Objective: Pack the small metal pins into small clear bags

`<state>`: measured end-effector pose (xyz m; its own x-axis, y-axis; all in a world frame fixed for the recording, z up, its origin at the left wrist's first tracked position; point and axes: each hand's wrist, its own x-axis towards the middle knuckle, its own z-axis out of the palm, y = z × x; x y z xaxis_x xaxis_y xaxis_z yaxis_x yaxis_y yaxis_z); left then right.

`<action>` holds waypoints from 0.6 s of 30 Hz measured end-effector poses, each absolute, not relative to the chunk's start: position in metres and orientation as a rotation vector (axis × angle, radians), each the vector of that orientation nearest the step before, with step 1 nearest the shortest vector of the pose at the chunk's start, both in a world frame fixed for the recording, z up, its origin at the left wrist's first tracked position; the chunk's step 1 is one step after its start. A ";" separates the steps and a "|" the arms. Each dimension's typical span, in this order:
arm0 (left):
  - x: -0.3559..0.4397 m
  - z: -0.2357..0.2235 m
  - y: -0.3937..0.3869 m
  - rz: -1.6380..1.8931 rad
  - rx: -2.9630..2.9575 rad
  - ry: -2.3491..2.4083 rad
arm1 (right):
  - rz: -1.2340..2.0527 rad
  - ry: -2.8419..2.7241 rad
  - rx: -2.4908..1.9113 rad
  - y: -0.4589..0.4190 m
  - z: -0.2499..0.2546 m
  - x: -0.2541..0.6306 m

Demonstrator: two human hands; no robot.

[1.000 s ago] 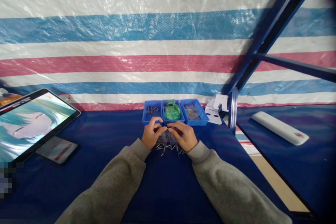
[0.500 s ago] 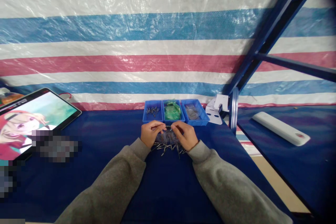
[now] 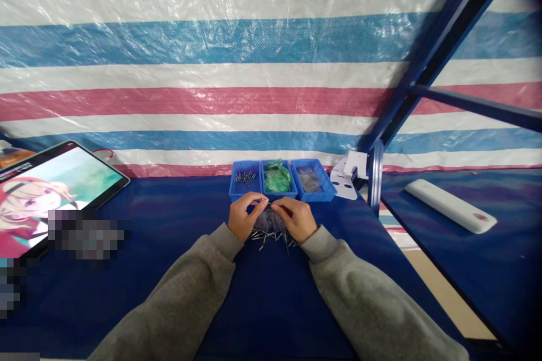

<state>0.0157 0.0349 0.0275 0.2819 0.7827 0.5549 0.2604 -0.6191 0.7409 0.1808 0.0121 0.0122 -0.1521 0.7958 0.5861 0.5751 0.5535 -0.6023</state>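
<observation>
My left hand (image 3: 244, 215) and my right hand (image 3: 296, 217) meet over a heap of small metal pins (image 3: 271, 235) on the blue table (image 3: 262, 304). Both hands are pinched together, fingertips almost touching, around a small clear plastic bag (image 3: 270, 219) and a thin pin held between them. Just behind the hands stand three blue bins: the left bin (image 3: 244, 180) has several pins, the middle bin (image 3: 278, 179) has green pieces, the right bin (image 3: 314, 180) has clear bags.
A tablet (image 3: 55, 192) showing a cartoon leans at the left edge. A white bracket (image 3: 349, 175) sits by a blue frame post (image 3: 375, 172). A long white bar (image 3: 451, 206) lies on the neighbouring table at right. A striped tarp hangs behind.
My hands rose slightly, then came back down and closer together over the pin heap. The picture on the tablet changed.
</observation>
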 end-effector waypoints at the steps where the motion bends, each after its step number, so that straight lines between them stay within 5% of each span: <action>1: 0.016 0.027 0.035 1.315 2.003 0.910 | 0.279 -1.829 -1.137 0.012 0.012 0.181; 18: 0.010 0.020 0.045 1.317 2.152 1.021 | 0.171 -1.699 -1.172 0.008 0.020 0.185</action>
